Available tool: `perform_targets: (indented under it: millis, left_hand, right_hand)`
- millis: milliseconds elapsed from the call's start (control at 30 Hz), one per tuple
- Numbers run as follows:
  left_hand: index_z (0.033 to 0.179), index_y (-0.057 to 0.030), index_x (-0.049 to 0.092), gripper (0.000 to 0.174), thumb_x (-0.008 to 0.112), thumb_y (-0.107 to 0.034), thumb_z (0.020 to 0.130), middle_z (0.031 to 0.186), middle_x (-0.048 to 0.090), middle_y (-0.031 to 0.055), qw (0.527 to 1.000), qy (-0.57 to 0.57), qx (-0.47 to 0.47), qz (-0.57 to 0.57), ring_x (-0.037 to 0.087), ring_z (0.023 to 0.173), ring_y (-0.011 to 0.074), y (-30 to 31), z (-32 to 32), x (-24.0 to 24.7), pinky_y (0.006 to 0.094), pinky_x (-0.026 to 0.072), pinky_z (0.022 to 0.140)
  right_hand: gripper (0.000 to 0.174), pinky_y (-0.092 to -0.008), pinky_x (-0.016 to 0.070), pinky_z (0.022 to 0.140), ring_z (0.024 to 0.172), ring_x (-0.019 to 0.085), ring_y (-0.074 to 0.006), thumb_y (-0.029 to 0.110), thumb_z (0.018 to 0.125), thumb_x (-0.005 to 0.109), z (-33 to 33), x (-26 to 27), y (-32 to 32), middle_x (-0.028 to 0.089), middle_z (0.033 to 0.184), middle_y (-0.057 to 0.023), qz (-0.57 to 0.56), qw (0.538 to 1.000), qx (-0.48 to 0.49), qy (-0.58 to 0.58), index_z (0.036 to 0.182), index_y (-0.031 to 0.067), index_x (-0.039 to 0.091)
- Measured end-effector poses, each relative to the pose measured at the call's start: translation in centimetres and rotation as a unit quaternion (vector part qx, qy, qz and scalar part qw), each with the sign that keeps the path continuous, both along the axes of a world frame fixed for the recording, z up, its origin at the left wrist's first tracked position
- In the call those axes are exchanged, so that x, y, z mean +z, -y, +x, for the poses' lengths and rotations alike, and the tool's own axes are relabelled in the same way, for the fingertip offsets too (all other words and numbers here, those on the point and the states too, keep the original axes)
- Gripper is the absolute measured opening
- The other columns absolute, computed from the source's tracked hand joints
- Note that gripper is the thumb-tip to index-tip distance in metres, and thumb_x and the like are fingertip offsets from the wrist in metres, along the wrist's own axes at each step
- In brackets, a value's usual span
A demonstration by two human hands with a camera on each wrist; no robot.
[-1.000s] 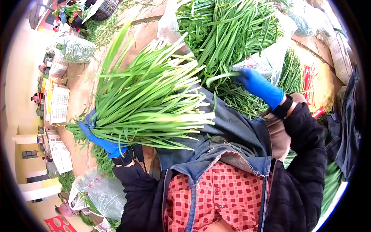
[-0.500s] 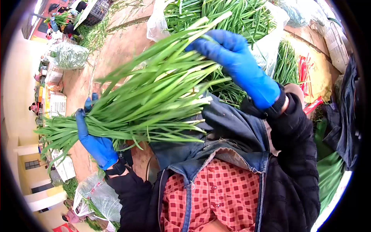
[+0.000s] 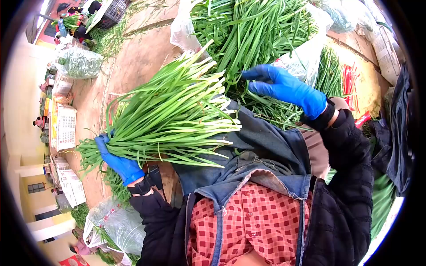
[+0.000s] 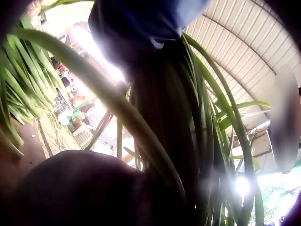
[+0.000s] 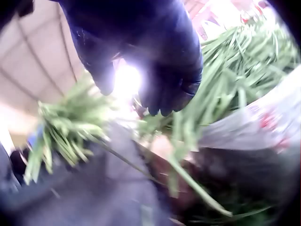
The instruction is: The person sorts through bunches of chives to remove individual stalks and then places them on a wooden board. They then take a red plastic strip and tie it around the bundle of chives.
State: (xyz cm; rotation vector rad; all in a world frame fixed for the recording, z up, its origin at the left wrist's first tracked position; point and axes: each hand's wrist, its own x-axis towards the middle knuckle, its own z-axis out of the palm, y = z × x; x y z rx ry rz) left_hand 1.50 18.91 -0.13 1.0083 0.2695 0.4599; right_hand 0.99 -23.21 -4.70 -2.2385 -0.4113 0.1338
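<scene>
My left hand [image 3: 117, 159], in a blue glove, grips a thick bunch of garlic chives [image 3: 168, 111] around its leafy end. Their pale stem ends fan out to the right over my lap. In the left wrist view, dark gloved fingers [image 4: 141, 28] wrap the leaves. My right hand [image 3: 288, 91], also gloved in blue, hovers with its fingers extended and nothing in them. Beneath and beyond it lies a big heap of loose chives [image 3: 262, 40] in an opened clear plastic bag [image 3: 184, 29]. The right wrist view shows the fingers [image 5: 164, 89] pointing down beside this heap.
Red strips [image 3: 349, 86] lie on the floor at the right, beside more chives [image 3: 328, 71]. Filled plastic bags [image 3: 117, 224] stand at lower left and farther back. White crates [image 3: 66, 126] line the left side. Another person [image 3: 73, 22] works at the far upper left.
My right hand brought a stalk from beside the heap to the bunch, then drew back right with nothing in it. The left hand loosened, then gripped the bunch again.
</scene>
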Motion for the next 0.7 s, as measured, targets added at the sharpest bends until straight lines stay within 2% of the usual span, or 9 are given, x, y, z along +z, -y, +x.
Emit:
perform_targets:
  millis: [33, 167, 233, 333, 400, 500, 567, 667, 700]
  left_hand:
    - [0.082, -0.0119, 0.052, 0.018, 0.054, -0.027, 0.091, 0.081, 0.054, 0.0017, 1.000, 0.000, -0.008, -0.001, 0.053, 0.082, 0.0183, 0.2, 0.0, 0.1, 0.0362, 0.0466, 0.077]
    - [0.078, -0.0124, 0.049, 0.020, 0.054, -0.026, 0.091, 0.080, 0.054, 0.0028, 0.993, 0.074, -0.092, 0.007, 0.053, 0.080, 0.0175, -0.2, 0.8, 0.0, 0.0353, 0.0460, 0.076]
    - [0.074, -0.0129, 0.047, 0.024, 0.053, -0.027, 0.092, 0.076, 0.052, 0.0022, 1.000, 0.000, 0.003, -0.012, 0.051, 0.079, 0.0161, 1.3, 0.4, 1.1, 0.0345, 0.0452, 0.077]
    - [0.073, -0.0128, 0.049, 0.026, 0.054, -0.030, 0.092, 0.076, 0.053, 0.0003, 0.983, 0.086, -0.128, -0.102, 0.052, 0.078, 0.0149, -0.7, 0.4, 0.2, 0.0336, 0.0446, 0.079]
    - [0.077, -0.0127, 0.052, 0.024, 0.054, -0.031, 0.092, 0.080, 0.056, 0.0003, 0.954, 0.138, -0.225, -0.144, 0.054, 0.080, 0.0149, -1.8, 0.9, -0.6, 0.0340, 0.0452, 0.080]
    - [0.075, -0.0137, 0.048, 0.022, 0.055, -0.027, 0.092, 0.070, 0.046, -0.0040, 0.987, 0.103, -0.068, -0.099, 0.047, 0.076, 0.0111, 2.2, 0.2, 1.5, 0.0305, 0.0421, 0.078]
    - [0.077, -0.0126, 0.051, 0.024, 0.054, -0.031, 0.092, 0.079, 0.056, 0.0004, 0.983, 0.117, -0.115, -0.078, 0.054, 0.079, 0.0155, -0.6, 0.5, 0.2, 0.0344, 0.0455, 0.080]
    - [0.076, -0.0125, 0.051, 0.024, 0.053, -0.030, 0.093, 0.080, 0.056, 0.0009, 0.957, 0.159, -0.221, -0.100, 0.054, 0.083, 0.0162, -0.7, 0.3, 0.2, 0.0359, 0.0452, 0.084]
    - [0.075, -0.0133, 0.050, 0.023, 0.053, -0.028, 0.092, 0.076, 0.053, -0.0008, 0.977, 0.122, -0.146, -0.092, 0.052, 0.081, 0.0152, -0.1, -0.1, 0.2, 0.0359, 0.0440, 0.084]
  right_hand:
    - [0.044, -0.0331, 0.0466, 0.085, 0.097, 0.059, -0.0183, 0.029, 0.086, 0.063, 0.4, 0.8, -1.3, 0.063, 0.106, -0.0117, 0.198, 0.979, 0.016, -0.035, 0.121, 0.0039, 0.055]
    - [0.050, -0.0286, 0.0398, 0.094, 0.105, 0.054, -0.0161, 0.028, 0.088, 0.059, 2.6, 0.5, -5.3, 0.059, 0.118, -0.0105, 0.464, 0.873, 0.068, -0.134, 0.126, -0.0029, 0.049]
    - [0.044, -0.0284, 0.0393, 0.094, 0.105, 0.054, -0.0158, 0.026, 0.089, 0.057, 3.7, 1.0, -5.0, 0.061, 0.114, -0.0095, 0.542, 0.827, 0.040, -0.140, 0.122, -0.0020, 0.053]
    - [0.040, -0.0277, 0.0392, 0.094, 0.103, 0.055, -0.0143, 0.029, 0.088, 0.059, 3.1, 2.0, -4.5, 0.063, 0.108, -0.0071, 0.385, 0.901, 0.076, -0.186, 0.117, 0.0011, 0.059]
    - [0.041, -0.0275, 0.0394, 0.094, 0.105, 0.054, -0.0117, 0.033, 0.085, 0.063, 2.7, 0.9, -5.7, 0.064, 0.107, -0.0053, 0.376, 0.883, 0.085, -0.266, 0.115, 0.0044, 0.062]
    - [0.033, -0.0255, 0.0449, 0.087, 0.095, 0.058, -0.0095, 0.025, 0.083, 0.068, 2.2, 1.5, -7.5, 0.066, 0.102, -0.0044, 0.426, 0.872, 0.066, -0.230, 0.108, 0.0031, 0.065]
    - [0.029, -0.0257, 0.0475, 0.084, 0.088, 0.061, -0.0119, 0.019, 0.083, 0.067, 2.3, 1.0, -8.2, 0.068, 0.097, -0.0068, 0.465, 0.858, 0.006, -0.218, 0.104, -0.0009, 0.065]
    - [0.019, -0.0265, 0.0467, 0.079, 0.081, 0.060, -0.0148, 0.014, 0.086, 0.053, 2.2, 2.5, -6.8, 0.065, 0.083, -0.0057, 0.610, 0.758, 0.031, -0.229, 0.085, -0.0005, 0.064]
    - [0.016, -0.0258, 0.0462, 0.075, 0.080, 0.059, -0.0169, 0.014, 0.084, 0.053, 2.6, 1.7, -6.4, 0.063, 0.078, -0.0057, 0.665, 0.697, -0.093, -0.251, 0.079, 0.0014, 0.062]
